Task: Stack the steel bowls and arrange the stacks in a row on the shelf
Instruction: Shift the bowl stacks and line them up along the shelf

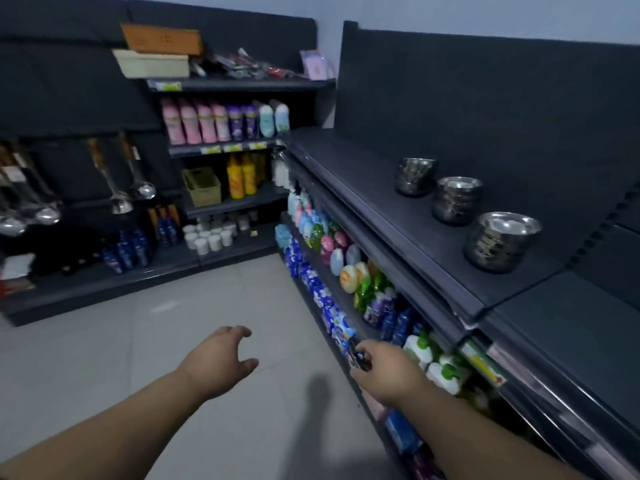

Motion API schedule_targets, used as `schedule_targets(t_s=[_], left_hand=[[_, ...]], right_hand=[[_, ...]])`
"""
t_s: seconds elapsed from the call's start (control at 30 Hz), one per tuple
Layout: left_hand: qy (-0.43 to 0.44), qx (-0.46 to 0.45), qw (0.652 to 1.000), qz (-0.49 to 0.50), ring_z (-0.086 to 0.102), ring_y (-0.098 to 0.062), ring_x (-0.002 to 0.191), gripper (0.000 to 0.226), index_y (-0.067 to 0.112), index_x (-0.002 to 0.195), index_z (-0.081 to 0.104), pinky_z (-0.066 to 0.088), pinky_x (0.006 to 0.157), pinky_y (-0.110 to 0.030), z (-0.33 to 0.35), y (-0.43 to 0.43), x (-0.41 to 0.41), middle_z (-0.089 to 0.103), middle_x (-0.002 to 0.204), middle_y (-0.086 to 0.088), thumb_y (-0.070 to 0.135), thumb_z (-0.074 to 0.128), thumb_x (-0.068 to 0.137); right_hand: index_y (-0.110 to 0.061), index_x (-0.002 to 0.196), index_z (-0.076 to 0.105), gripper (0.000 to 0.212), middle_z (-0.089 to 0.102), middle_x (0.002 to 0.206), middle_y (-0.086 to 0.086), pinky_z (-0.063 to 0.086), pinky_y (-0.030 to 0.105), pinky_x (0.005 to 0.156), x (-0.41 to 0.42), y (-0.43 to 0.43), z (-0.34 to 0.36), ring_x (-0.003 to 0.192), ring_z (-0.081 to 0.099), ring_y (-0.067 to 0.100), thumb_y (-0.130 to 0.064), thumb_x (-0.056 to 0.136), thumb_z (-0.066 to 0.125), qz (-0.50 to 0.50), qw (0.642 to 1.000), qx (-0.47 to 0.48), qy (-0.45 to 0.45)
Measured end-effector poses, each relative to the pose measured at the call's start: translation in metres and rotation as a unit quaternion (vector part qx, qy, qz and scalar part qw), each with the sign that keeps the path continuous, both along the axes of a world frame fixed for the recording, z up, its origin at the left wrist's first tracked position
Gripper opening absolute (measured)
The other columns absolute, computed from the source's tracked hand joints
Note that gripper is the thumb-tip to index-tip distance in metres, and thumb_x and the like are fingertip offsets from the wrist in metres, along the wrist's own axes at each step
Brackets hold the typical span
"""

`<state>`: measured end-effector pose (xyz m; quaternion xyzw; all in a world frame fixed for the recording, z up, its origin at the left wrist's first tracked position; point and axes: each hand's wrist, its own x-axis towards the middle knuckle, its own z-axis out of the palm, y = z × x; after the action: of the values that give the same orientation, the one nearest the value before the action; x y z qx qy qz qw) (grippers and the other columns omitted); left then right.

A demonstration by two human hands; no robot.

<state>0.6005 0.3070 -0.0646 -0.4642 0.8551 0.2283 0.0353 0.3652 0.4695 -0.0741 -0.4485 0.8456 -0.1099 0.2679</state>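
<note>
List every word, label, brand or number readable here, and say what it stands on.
None can be read.
Yellow price tags on the far shelf edge: blurred.
Pink bottles and orange bottles: prints too small.
Blue packs on the low shelf: blurred.
Green-and-yellow label on the near shelf edge: smeared.
Steel bowl stacks: no marking visible.

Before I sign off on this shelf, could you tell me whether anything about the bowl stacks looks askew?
Yes: the far stack tilts, unlike the upright middle stack and near stack on the shelf.
</note>
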Motion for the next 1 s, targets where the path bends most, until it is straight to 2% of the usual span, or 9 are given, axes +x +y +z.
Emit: schedule_targets(t_s=[0.1,0.23,0.4,0.5,0.7,0.8,0.9,1.0], left_hand=[[0.000,0.003,1.000,0.018,0.046,-0.015,0.129,0.059,0.025,0.141,0.041,0.039,0.105,-0.027,0.000,-0.043,0.003,0.043,0.145,0.002,0.046,0.060,0.088],[0.010,0.011,1.000,0.020,0.046,-0.015,0.130,0.058,0.025,0.140,0.041,0.038,0.104,-0.025,-0.007,-0.094,-0.021,0.042,0.146,0.002,0.045,0.060,0.089],[0.012,0.009,0.999,0.030,0.047,-0.013,0.127,0.058,0.027,0.140,0.041,0.039,0.102,-0.023,-0.018,-0.164,-0.080,0.041,0.146,0.004,0.046,0.059,0.089],[0.019,-0.004,0.999,0.034,0.047,-0.012,0.127,0.057,0.027,0.140,0.042,0.039,0.100,-0.023,-0.011,-0.214,-0.131,0.042,0.146,0.004,0.045,0.059,0.089],[0.074,-0.035,0.997,0.003,0.048,-0.014,0.127,0.056,0.026,0.141,0.041,0.038,0.100,-0.024,0.019,-0.303,-0.248,0.042,0.146,0.004,0.043,0.060,0.090],[0.112,-0.026,0.993,-0.032,0.046,-0.014,0.129,0.058,0.023,0.142,0.042,0.035,0.101,-0.021,0.024,-0.339,-0.305,0.044,0.145,0.002,0.039,0.061,0.090],[0.140,-0.003,0.987,-0.084,0.049,-0.016,0.127,0.060,0.022,0.143,0.041,0.035,0.101,-0.021,0.025,-0.373,-0.368,0.044,0.144,0.000,0.036,0.063,0.089],[0.170,0.011,0.973,-0.157,0.049,-0.018,0.126,0.062,0.020,0.143,0.041,0.032,0.102,-0.019,0.025,-0.401,-0.437,0.045,0.143,-0.003,0.035,0.065,0.088]], right_hand=[[-0.030,0.134,0.049,0.055,0.058,0.126,-0.002,0.050,0.033,0.091,-0.004,-0.051,0.006,0.110,0.058,0.019,-0.045,0.082,0.057,-0.004,1.000,-0.015,0.019],[-0.029,0.133,0.049,0.053,0.055,0.128,0.001,0.049,0.035,0.093,-0.031,-0.111,0.000,0.113,0.056,0.023,-0.045,0.083,0.058,-0.014,0.999,-0.030,0.039],[-0.026,0.136,0.047,0.058,0.051,0.134,0.003,0.044,0.034,0.102,-0.093,-0.188,-0.010,0.123,0.051,0.024,-0.046,0.083,0.060,-0.006,0.999,-0.030,0.039],[-0.024,0.129,0.052,0.050,0.054,0.127,0.001,0.043,0.033,0.100,-0.146,-0.239,0.002,0.124,0.050,0.023,-0.042,0.083,0.059,-0.012,0.996,-0.072,0.043],[-0.026,0.135,0.048,0.051,0.049,0.136,0.000,0.043,0.028,0.097,-0.240,-0.316,0.044,0.118,0.051,0.019,-0.037,0.087,0.060,-0.119,0.978,-0.173,0.006],[-0.020,0.143,0.040,0.061,0.042,0.144,0.004,0.034,0.023,0.099,-0.276,-0.330,0.045,0.128,0.045,0.019,-0.036,0.088,0.064,-0.189,0.963,-0.193,0.004],[-0.016,0.147,0.032,0.072,0.037,0.149,0.006,0.035,0.029,0.106,-0.308,-0.337,0.036,0.133,0.041,0.022,-0.040,0.088,0.065,-0.278,0.942,-0.190,-0.004],[-0.007,0.148,0.030,0.080,0.039,0.150,0.011,0.034,0.032,0.110,-0.337,-0.345,0.029,0.137,0.039,0.025,-0.042,0.086,0.067,-0.382,0.905,-0.188,0.002]])
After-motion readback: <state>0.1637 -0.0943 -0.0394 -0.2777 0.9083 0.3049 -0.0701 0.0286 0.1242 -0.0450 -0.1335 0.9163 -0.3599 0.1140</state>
